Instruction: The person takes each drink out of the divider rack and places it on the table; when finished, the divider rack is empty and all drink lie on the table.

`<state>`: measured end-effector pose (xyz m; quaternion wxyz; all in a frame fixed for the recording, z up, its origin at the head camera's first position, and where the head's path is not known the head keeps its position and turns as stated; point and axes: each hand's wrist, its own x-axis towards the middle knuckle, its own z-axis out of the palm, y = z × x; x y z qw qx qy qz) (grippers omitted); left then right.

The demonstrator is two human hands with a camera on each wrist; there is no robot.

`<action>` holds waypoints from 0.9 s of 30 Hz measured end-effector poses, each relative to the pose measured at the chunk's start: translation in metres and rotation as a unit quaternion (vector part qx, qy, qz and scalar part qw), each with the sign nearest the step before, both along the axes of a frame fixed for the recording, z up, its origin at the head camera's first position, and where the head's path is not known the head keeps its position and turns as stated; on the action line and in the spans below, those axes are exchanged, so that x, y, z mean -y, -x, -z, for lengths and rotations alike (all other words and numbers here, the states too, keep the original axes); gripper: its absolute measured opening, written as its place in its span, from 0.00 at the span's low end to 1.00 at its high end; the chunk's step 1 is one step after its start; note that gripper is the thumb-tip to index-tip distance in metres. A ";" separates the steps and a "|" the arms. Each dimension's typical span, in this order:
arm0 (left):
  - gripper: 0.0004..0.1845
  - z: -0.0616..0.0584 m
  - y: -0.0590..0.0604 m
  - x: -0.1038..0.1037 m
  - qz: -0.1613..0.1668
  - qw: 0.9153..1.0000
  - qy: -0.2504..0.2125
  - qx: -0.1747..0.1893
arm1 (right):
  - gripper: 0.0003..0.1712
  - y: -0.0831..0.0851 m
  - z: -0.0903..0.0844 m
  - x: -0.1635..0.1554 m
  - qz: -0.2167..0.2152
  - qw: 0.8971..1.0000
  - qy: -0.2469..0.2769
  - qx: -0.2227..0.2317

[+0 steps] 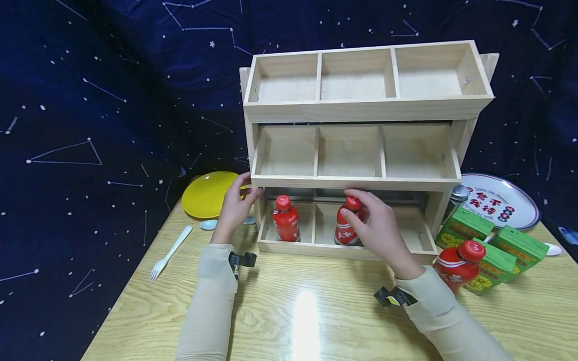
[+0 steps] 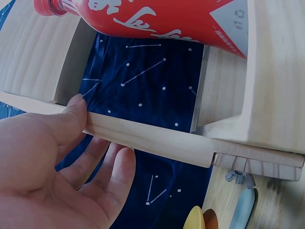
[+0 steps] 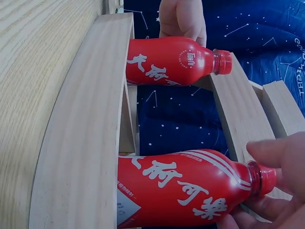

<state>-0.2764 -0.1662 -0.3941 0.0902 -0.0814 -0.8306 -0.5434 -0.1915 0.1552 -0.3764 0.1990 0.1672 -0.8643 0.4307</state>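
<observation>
A three-tier wooden rack (image 1: pixel 368 183) stands on the table, each tier split into three compartments. In its bottom tier, one red cola bottle (image 1: pixel 286 220) stands upright in the left compartment. Another red cola bottle (image 1: pixel 345 228) stands in the middle one, and my right hand (image 1: pixel 379 228) holds it about the cap and neck. The right wrist view shows thumb and fingers on either side of that bottle's cap (image 3: pixel 268 181). My left hand (image 1: pixel 233 208) grips the rack's left upright (image 2: pixel 152 138), thumb on one side and fingers on the other.
On the right are another red bottle (image 1: pixel 459 265), several green cartons (image 1: pixel 467 226), a white plate (image 1: pixel 526 200) and a dark jar with a metal lid (image 1: pixel 460 193). To the left lie a yellow plate (image 1: pixel 207 195), a white fork (image 1: pixel 169 253) and a pale blue spoon (image 1: pixel 208 224).
</observation>
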 end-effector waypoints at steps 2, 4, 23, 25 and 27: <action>0.27 0.000 0.000 0.000 -0.001 1.000 0.001 0.001 | 0.26 0.001 0.001 0.000 0.001 1.000 0.002 0.003; 0.28 0.000 0.000 0.000 0.001 1.000 0.001 0.001 | 0.25 0.002 0.001 0.000 0.000 1.000 0.008 0.002; 0.28 0.000 0.000 -0.001 -0.006 1.000 -0.001 0.011 | 0.24 -0.012 -0.019 -0.007 -0.006 0.994 0.012 -0.108; 0.28 0.000 0.000 -0.001 -0.006 1.000 0.000 0.010 | 0.24 -0.016 -0.025 -0.010 -0.003 0.992 0.013 -0.122; 0.28 0.000 0.000 -0.001 -0.007 1.000 0.002 0.010 | 0.25 -0.020 -0.032 -0.013 -0.005 0.992 0.017 -0.129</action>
